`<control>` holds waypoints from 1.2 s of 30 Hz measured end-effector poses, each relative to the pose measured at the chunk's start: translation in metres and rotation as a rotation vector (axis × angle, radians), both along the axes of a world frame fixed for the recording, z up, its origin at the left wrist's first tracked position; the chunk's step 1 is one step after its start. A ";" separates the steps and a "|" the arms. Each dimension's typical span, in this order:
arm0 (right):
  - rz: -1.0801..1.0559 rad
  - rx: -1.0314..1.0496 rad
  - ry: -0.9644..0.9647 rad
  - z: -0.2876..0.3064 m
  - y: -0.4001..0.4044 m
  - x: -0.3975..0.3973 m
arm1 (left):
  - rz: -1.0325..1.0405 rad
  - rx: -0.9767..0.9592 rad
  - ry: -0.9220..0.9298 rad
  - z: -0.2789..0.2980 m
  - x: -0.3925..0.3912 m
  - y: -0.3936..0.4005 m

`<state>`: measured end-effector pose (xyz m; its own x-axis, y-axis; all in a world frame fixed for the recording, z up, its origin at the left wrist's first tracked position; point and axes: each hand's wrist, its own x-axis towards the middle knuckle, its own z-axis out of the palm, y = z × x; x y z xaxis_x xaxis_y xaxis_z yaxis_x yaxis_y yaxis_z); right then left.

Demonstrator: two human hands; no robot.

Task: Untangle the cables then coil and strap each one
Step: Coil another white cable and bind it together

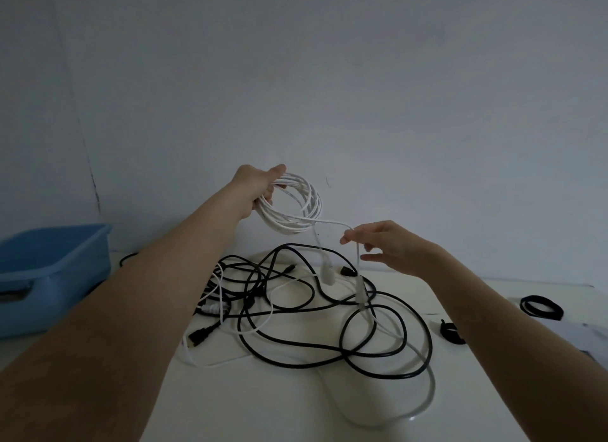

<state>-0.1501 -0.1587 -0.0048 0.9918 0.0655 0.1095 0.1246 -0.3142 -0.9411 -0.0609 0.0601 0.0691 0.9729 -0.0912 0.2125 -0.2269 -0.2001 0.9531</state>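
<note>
Left of the black cable tangle (pixel 329 313), above it, the left hand (pixel 260 191) grips the white coil (pixel 292 208); light and springy, it looks best held across all loops. Rightward, the right hand (pixel 391 247) pinches its dangling tail (pixel 357 257).

1. A tangle of cables (pixel 316 316) lies mid-table (pixel 296 408).
2. A coil (pixel 292 204) is held above it in the left hand (pixel 260 188); its tail runs right to the right hand (pixel 385 247).
3. A tub (pixel 49 270) stands far left.
4. What seem to be straps (pixel 541 306) lie at the right edge.
</note>
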 end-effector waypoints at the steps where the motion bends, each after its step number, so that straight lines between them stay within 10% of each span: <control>1: 0.020 0.018 0.025 0.001 -0.001 -0.001 | -0.012 0.006 -0.007 0.001 -0.001 0.000; 6: 0.068 -0.220 0.324 0.012 -0.005 -0.005 | -0.209 0.169 -0.087 0.007 -0.009 -0.003; 9: 0.063 -0.008 0.393 0.016 -0.001 -0.005 | -0.340 0.328 -0.203 0.017 -0.022 -0.013; 18: -0.160 0.579 -0.042 0.023 0.016 0.014 | -0.440 0.487 -0.303 0.035 -0.035 -0.020; 36: -0.085 -0.186 -0.198 0.063 0.033 -0.006 | -0.224 0.629 -0.575 -0.023 -0.023 -0.040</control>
<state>-0.1560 -0.1258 0.0583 0.9550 0.0206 0.2959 0.2666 -0.4965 -0.8260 -0.0840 0.0205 0.0459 0.6761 -0.5323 0.5095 -0.7344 -0.5430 0.4073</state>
